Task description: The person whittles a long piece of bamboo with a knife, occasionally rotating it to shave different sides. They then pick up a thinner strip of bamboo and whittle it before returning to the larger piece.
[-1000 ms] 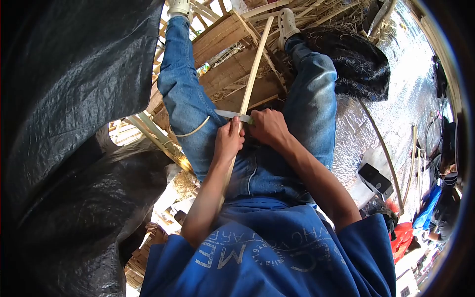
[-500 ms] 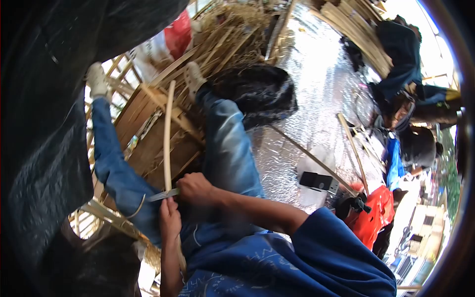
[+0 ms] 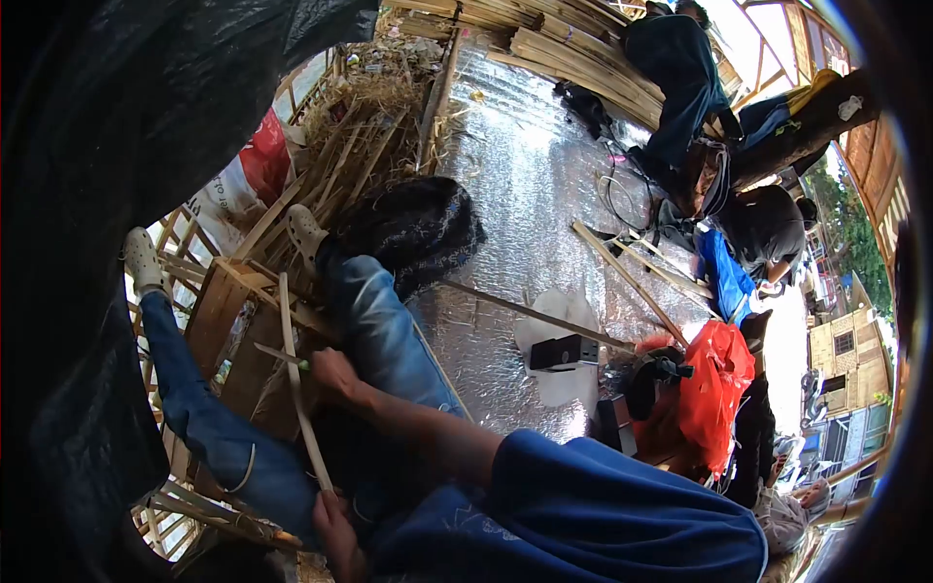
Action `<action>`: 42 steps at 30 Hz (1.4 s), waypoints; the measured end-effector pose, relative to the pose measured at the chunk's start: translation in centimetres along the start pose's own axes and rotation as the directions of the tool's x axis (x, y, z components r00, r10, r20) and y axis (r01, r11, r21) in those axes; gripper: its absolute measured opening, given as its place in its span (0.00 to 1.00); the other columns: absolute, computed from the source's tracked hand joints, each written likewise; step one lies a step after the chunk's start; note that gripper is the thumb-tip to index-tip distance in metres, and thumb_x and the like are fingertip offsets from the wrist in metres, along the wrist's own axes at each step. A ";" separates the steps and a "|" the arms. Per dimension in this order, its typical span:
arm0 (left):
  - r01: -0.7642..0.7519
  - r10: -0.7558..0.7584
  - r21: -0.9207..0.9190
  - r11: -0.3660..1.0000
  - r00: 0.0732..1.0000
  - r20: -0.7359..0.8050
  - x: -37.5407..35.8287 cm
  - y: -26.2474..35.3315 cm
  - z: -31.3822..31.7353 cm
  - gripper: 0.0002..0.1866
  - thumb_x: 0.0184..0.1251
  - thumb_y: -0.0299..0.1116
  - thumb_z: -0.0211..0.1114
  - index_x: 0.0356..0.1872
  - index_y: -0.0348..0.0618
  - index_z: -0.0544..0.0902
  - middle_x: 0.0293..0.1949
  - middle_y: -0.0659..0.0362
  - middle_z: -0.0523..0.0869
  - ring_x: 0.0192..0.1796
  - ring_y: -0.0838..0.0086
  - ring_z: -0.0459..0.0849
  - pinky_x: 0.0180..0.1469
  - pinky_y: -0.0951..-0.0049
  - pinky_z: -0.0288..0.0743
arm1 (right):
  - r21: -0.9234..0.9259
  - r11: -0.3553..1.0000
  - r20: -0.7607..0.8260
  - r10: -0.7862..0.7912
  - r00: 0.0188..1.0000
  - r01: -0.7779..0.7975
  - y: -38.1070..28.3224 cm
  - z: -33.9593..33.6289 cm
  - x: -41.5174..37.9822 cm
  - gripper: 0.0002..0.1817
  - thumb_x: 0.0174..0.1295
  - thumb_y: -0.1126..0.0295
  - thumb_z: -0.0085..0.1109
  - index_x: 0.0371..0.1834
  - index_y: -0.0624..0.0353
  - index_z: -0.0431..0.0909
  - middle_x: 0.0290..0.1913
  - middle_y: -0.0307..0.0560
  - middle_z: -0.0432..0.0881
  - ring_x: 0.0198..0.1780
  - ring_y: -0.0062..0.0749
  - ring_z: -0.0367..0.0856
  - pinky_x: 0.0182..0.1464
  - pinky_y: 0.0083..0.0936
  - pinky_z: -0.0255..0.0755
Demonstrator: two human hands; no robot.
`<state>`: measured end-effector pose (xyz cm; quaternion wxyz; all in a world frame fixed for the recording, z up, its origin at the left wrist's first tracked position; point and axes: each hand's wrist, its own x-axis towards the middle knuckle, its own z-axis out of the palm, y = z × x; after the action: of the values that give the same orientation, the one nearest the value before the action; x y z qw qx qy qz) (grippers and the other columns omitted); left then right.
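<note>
My left hand point(image 3: 333, 530), low in the head view, is closed round the near end of a long pale bamboo strip point(image 3: 309, 437). The strip runs up and away between my legs toward a wooden crate point(image 3: 219, 306). My right hand point(image 3: 335, 377) is wrapped round a knife point(image 3: 280, 355) with a bit of green at its handle. The blade crosses the strip around its middle and points to the left. Another thin strip point(image 3: 248, 468) curves over my jeans at the left leg.
Split bamboo point(image 3: 355, 160) and straw lie beyond my feet. A black plastic bundle point(image 3: 403, 228) rests by my foot on silver foil sheeting point(image 3: 505, 194). A black box point(image 3: 564, 353) and red plastic bag point(image 3: 714, 389) are at right. Other people point(image 3: 671, 78) sit farther off.
The view has swung, so the scene sits further left. My right hand with the knife has moved up the strip, away from my left hand, which still grips its near end.
</note>
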<state>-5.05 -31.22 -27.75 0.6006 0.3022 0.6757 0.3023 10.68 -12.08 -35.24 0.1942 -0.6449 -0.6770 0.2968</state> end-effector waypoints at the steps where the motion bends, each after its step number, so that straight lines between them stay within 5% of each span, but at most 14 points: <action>1: 0.070 -0.061 -0.211 0.975 0.997 0.050 -1.5 0.2 -0.7 0.14 0.75 0.43 0.46 0.39 0.44 0.73 0.21 0.70 0.65 0.15 0.89 0.57 0.15 0.86 0.48 | -0.071 0.996 0.046 -0.049 0.998 0.052 0.0 1.4 -0.4 0.10 0.52 0.70 0.55 0.18 0.63 0.81 0.22 0.59 0.80 0.26 0.52 0.83 0.27 0.42 0.79; 5: 0.037 -0.047 -0.305 0.952 0.999 -0.024 -1.1 3.3 0.8 0.14 0.76 0.41 0.45 0.43 0.44 0.76 0.19 0.72 0.63 0.15 0.91 0.58 0.15 0.87 0.48 | -0.099 0.995 0.226 0.007 0.974 0.016 -1.4 -1.5 -2.6 0.14 0.51 0.63 0.60 0.23 0.65 0.82 0.24 0.62 0.81 0.29 0.54 0.83 0.33 0.43 0.78; 6: -0.021 0.014 -0.259 0.966 0.999 -0.031 -0.4 3.4 0.6 0.15 0.75 0.41 0.46 0.45 0.43 0.77 0.20 0.71 0.66 0.17 0.90 0.61 0.17 0.85 0.53 | -0.159 0.976 0.239 -0.108 0.965 0.149 0.2 -1.3 -2.2 0.16 0.52 0.61 0.62 0.23 0.66 0.82 0.24 0.62 0.80 0.30 0.53 0.83 0.32 0.42 0.78; 7: -0.120 0.111 -0.085 0.989 0.988 -0.109 0.8 2.9 0.6 0.15 0.75 0.40 0.47 0.45 0.42 0.78 0.21 0.69 0.68 0.20 0.87 0.65 0.21 0.81 0.59 | -0.054 0.993 0.166 -0.098 0.981 0.108 0.3 -1.9 -2.4 0.15 0.53 0.60 0.63 0.23 0.64 0.82 0.26 0.62 0.81 0.31 0.54 0.83 0.32 0.42 0.77; 10: -0.201 0.242 0.196 0.960 0.946 -0.215 3.8 3.6 1.0 0.15 0.74 0.39 0.47 0.45 0.39 0.78 0.29 0.51 0.82 0.33 0.60 0.83 0.34 0.64 0.73 | -0.007 0.996 0.174 -0.085 0.981 0.087 -3.8 -5.8 -4.3 0.12 0.52 0.63 0.59 0.27 0.62 0.83 0.28 0.61 0.81 0.33 0.55 0.82 0.37 0.43 0.77; 13: -0.209 0.268 0.287 0.935 0.945 -0.187 5.6 4.3 1.2 0.14 0.73 0.36 0.48 0.42 0.37 0.78 0.35 0.41 0.82 0.42 0.46 0.81 0.39 0.56 0.73 | -0.084 0.969 0.333 -0.191 0.923 0.231 -4.0 -4.6 -5.3 0.12 0.51 0.64 0.56 0.27 0.61 0.83 0.28 0.61 0.81 0.32 0.55 0.82 0.38 0.44 0.77; 16: -0.192 0.290 0.418 0.888 0.940 -0.183 5.8 4.7 1.8 0.13 0.72 0.34 0.48 0.39 0.35 0.78 0.34 0.38 0.81 0.42 0.43 0.78 0.40 0.52 0.72 | -0.070 0.934 0.450 -0.285 0.846 0.351 -3.5 -2.8 -5.3 0.12 0.50 0.63 0.55 0.24 0.60 0.82 0.27 0.59 0.81 0.31 0.54 0.82 0.38 0.43 0.77; 17: -0.298 0.392 0.412 0.861 0.906 -0.163 6.2 4.4 1.7 0.13 0.71 0.33 0.47 0.37 0.34 0.77 0.34 0.37 0.80 0.42 0.41 0.77 0.40 0.49 0.71 | -0.057 0.938 0.452 -0.281 0.846 0.342 -3.8 -2.7 -5.3 0.12 0.50 0.63 0.55 0.24 0.60 0.82 0.27 0.59 0.81 0.31 0.54 0.82 0.38 0.43 0.77; 21: -0.218 0.318 0.437 0.873 0.932 -0.171 6.0 4.6 2.0 0.13 0.72 0.33 0.48 0.38 0.33 0.77 0.33 0.37 0.80 0.42 0.41 0.77 0.39 0.49 0.70 | -0.079 0.947 0.501 -0.233 0.833 0.312 -4.3 -1.9 -4.8 0.12 0.49 0.62 0.55 0.22 0.60 0.82 0.26 0.59 0.81 0.31 0.54 0.82 0.37 0.43 0.77; 24: -0.126 0.240 0.460 0.879 0.950 -0.198 5.5 5.4 2.6 0.15 0.73 0.35 0.46 0.40 0.33 0.77 0.30 0.42 0.81 0.36 0.49 0.82 0.38 0.59 0.72 | -0.093 0.954 0.493 -0.204 0.846 0.285 -3.7 -1.0 -4.3 0.13 0.49 0.62 0.55 0.22 0.60 0.82 0.26 0.60 0.81 0.30 0.54 0.83 0.37 0.43 0.77; 29: -0.211 0.338 0.467 0.859 0.918 -0.208 5.5 5.0 2.9 0.15 0.74 0.36 0.45 0.39 0.34 0.75 0.26 0.44 0.80 0.32 0.50 0.81 0.35 0.58 0.72 | -0.131 0.961 0.498 -0.146 0.854 0.241 -3.9 -0.6 -3.7 0.13 0.49 0.62 0.55 0.23 0.61 0.83 0.26 0.62 0.81 0.30 0.54 0.83 0.36 0.43 0.78; 35: -0.181 0.280 0.449 0.875 0.946 -0.165 2.3 4.7 3.1 0.11 0.72 0.31 0.48 0.36 0.34 0.75 0.29 0.40 0.81 0.36 0.44 0.80 0.36 0.54 0.72 | -0.124 0.988 0.258 -0.060 0.964 0.095 -1.7 1.5 -2.7 0.13 0.50 0.65 0.54 0.21 0.64 0.83 0.24 0.64 0.80 0.29 0.57 0.82 0.36 0.45 0.78; 42: -0.183 0.295 0.594 0.784 0.950 -0.098 -7.0 3.2 0.8 0.12 0.73 0.34 0.47 0.40 0.37 0.75 0.32 0.43 0.82 0.37 0.49 0.82 0.39 0.60 0.74 | -0.079 0.995 0.222 -0.039 0.974 0.058 -2.2 0.7 -2.2 0.13 0.50 0.65 0.56 0.24 0.66 0.82 0.27 0.66 0.80 0.32 0.59 0.82 0.39 0.46 0.77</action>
<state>-3.43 -34.55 -20.93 0.3716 0.5240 0.7441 0.1836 8.76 -14.34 -34.06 0.0978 -0.5990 -0.7219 0.3324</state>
